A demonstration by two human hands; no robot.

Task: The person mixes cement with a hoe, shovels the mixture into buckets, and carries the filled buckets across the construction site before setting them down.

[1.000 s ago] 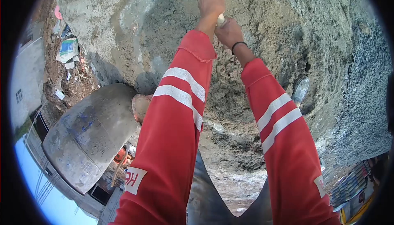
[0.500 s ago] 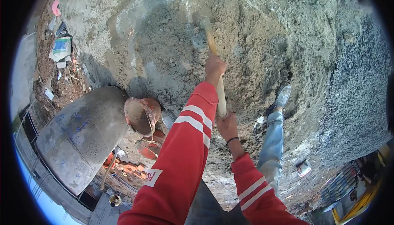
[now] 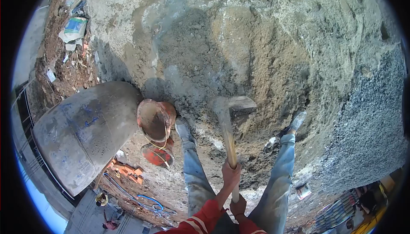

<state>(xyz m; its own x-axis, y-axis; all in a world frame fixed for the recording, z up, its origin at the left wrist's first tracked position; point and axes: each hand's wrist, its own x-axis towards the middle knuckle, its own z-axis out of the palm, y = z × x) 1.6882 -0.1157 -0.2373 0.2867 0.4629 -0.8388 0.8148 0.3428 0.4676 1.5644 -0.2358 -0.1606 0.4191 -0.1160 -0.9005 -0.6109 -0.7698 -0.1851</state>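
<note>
A hoe with a long wooden handle [image 3: 229, 142] reaches forward from my body over the wet, lumpy mortar mix [image 3: 188, 50]. Its pale, mortar-caked metal blade [image 3: 242, 102] lies at the near side of the mix, between my feet. My left hand [image 3: 231, 175] is wrapped round the handle, above my right hand [image 3: 238, 206], which is closed on the lower end close to my body. My two shoes [image 3: 183, 128] stand apart on either side of the hoe.
Two buckets, an upright mortar-stained one [image 3: 153, 121] and a red one [image 3: 158, 155], stand at left beside a large grey curved container [image 3: 85, 127]. Gravel [image 3: 367, 119] is heaped at right, near a small tin [image 3: 303, 191]. Blue hose [image 3: 149, 202] and people [image 3: 101, 199] appear at lower left.
Both hands have drawn the hoe back toward my body, its head coming from far out in the mix to between my feet. My view has shifted a little, and both legs now show.
</note>
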